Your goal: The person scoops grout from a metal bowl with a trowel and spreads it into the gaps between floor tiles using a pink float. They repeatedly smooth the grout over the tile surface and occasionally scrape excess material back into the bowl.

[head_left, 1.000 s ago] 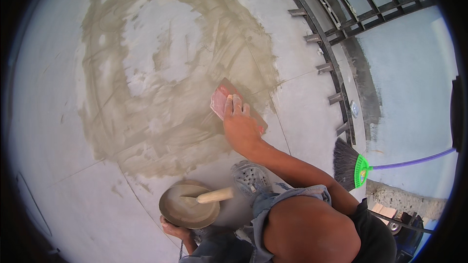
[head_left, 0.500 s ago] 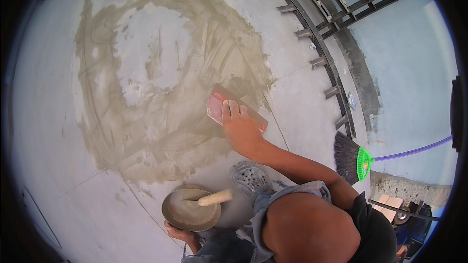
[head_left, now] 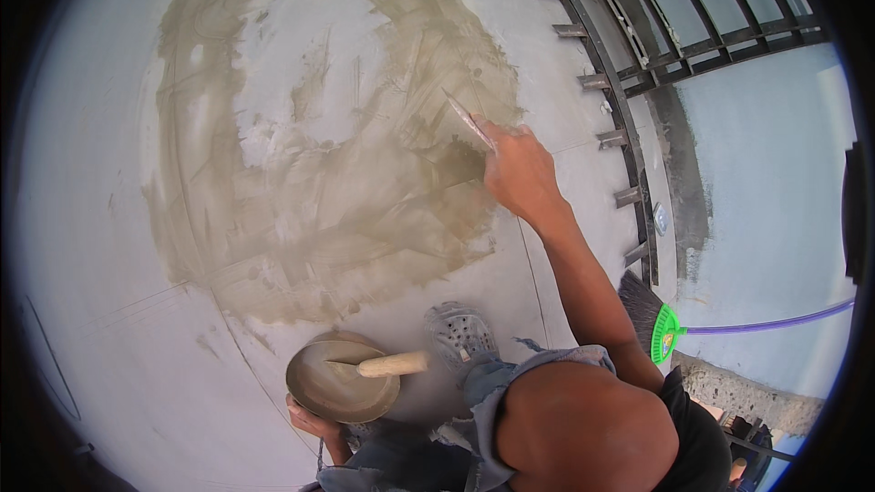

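My right hand (head_left: 522,173) grips a thin, flat reddish grout spreader (head_left: 468,118). I see it nearly edge-on, tilted over the smeared area, and cannot tell whether it touches the floor. Wet beige-grey grout (head_left: 365,210) lies in a broad ring of streaks across the pale tiles, around a lighter patch (head_left: 314,59). Low down, my left hand (head_left: 314,419) holds a round bowl (head_left: 308,394) by its left side, fingers partly hidden beneath. A small trowel with a wooden handle (head_left: 394,364) rests in the bowl, its blade in the greyish mix and its handle over the right rim.
My grey clog (head_left: 460,330) stands right of the bowl, beside my bent knee (head_left: 588,419). A dark metal frame with short stubs (head_left: 597,82) runs along the right. A broom with a green head (head_left: 667,333) and purple handle lies near the pale blue wall (head_left: 756,191).
My right hand has moved up and to the right, and the spreader has turned from showing its broad face to nearly edge-on. My left hand still holds the bowl; the view has shifted slightly.
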Demonstrator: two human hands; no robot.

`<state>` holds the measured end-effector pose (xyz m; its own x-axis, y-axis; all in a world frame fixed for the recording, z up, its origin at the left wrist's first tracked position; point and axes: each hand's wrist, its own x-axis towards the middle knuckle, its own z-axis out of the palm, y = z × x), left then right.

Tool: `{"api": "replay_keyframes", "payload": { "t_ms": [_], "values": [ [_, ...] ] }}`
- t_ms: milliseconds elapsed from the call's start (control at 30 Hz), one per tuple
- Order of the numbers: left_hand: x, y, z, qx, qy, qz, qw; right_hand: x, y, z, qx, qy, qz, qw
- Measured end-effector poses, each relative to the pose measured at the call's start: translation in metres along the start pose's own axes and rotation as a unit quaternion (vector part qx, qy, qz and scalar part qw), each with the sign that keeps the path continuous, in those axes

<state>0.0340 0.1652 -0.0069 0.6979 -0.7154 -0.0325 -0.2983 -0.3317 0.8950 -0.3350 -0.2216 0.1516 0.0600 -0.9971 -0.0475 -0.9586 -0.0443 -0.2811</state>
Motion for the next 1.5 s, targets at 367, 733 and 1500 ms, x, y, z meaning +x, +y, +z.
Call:
{"api": "replay_keyframes", "payload": {
  "t_ms": [367,733,1500],
  "values": [
    [-0.002,-0.005,-0.005,0.03,0.018,-0.051,0.998,0.0,-0.007,0.011,0.002,-0.117,-0.044,0.992],
    [-0.002,-0.008,-0.004,-0.005,0.002,-0.011,1.0,-0.066,-0.047,0.042,-0.045,-0.057,-0.123,0.99],
    [-0.002,-0.045,-0.014,0.034,0.001,-0.002,0.999,-0.074,-0.024,0.058,0.012,-0.126,0.193,0.973]
  ]
}}
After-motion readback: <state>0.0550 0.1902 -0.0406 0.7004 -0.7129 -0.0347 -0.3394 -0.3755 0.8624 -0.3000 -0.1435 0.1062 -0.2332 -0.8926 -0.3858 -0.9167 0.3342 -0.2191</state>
